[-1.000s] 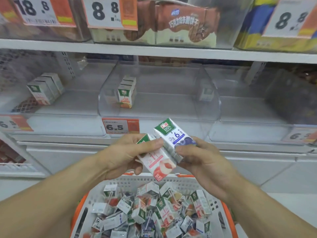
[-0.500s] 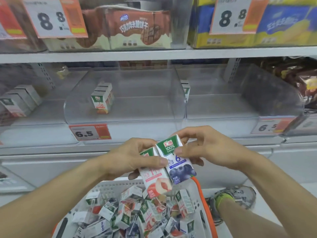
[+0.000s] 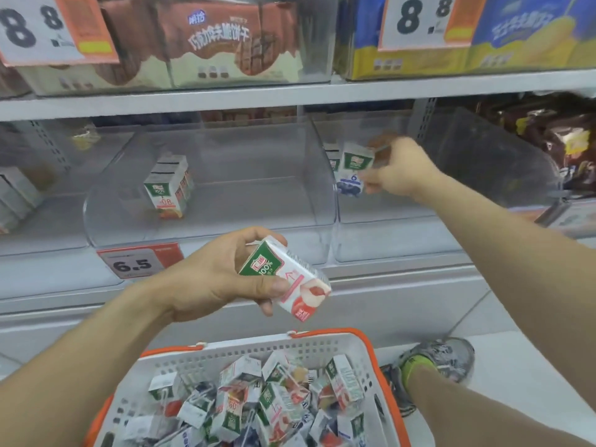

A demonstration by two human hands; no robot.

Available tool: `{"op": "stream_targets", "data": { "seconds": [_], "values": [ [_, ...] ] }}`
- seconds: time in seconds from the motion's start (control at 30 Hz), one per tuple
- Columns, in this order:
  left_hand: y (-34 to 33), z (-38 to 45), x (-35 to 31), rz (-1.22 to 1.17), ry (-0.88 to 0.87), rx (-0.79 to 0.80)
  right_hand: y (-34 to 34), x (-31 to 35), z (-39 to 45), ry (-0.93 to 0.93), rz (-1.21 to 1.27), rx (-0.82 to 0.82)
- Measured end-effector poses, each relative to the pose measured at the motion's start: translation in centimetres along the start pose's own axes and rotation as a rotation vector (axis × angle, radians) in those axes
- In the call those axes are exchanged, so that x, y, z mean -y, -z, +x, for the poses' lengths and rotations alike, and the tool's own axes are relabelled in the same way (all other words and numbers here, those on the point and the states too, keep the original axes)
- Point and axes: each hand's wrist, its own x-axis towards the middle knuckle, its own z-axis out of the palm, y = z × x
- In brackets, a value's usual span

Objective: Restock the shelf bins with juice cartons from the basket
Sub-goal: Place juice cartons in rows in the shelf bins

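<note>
The right hand [image 3: 398, 167] pinched a blueberry carton [image 3: 353, 171] inside the right-hand clear bin [image 3: 483, 188], just beside another carton there. The left hand [image 3: 222, 275] gripped a peach carton [image 3: 290, 280] above the basket [image 3: 258, 345] heaped with cartons, and the middle bin [image 3: 209, 233] held a short row of orange cartons [image 3: 169, 185].

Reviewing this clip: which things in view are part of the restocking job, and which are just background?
Job:
right hand holding blueberry carton inside right bin
left hand holding peach carton
basket of cartons
middle bin

Background:
biscuit boxes
yellow boxes
6.5 price tag
shoe
</note>
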Motion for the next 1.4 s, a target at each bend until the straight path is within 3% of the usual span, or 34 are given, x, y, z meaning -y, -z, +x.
{"op": "stream_targets", "data": {
  "seconds": [0.1,0.23,0.37,0.57,0.73,0.8,0.87,0.93,1.0,1.1,1.23,1.4],
  "values": [
    [0.1,0.2,0.8,-0.002,-0.038,-0.064,-2.6,-0.2,3.4,-0.045,-0.022,0.072],
    [0.7,-0.1,1.4,0.08,-0.037,-0.106,-4.7,-1.3,5.8,-0.066,-0.155,-0.013],
    [0.7,-0.4,1.4,0.165,-0.027,-0.119,-5.7,-2.5,6.8,-0.178,0.094,-0.033],
    [0.1,-0.3,1.0,0.142,-0.052,-0.163,-4.3,-2.5,5.8,-0.103,-0.07,-0.02],
    [-0.2,-0.6,0.6,0.063,-0.057,-0.265,-1.9,0.4,-3.1,0.025,0.112,-0.371],
    [0.2,-1.2,0.3,0.107,-0.057,-0.285,-2.4,2.8,-8.0,0.114,0.248,-0.252],
    [0.6,-2.1,0.0,0.163,-0.058,-0.283,-3.8,5.3,-12.1,0.162,0.322,0.075],
    [1.2,-3.2,-0.2,0.196,-0.042,-0.276,-5.6,7.1,-14.5,0.173,0.289,0.369],
    [2.0,-4.7,-0.1,0.261,-0.013,-0.256,-7.5,8.3,-15.3,0.186,0.187,0.523],
    [3.7,-7.5,0.3,0.412,-0.014,-0.261,-10.3,10.3,-15.5,0.192,0.146,0.636],
    [6.9,-11.9,0.6,0.541,-0.083,-0.467,-14.4,14.1,-15.1,0.149,0.285,0.705],
    [14.2,-18.9,1.8,0.648,-0.222,-0.862,-20.9,20.4,-13.8,0.245,0.367,0.521]
  ]
}}
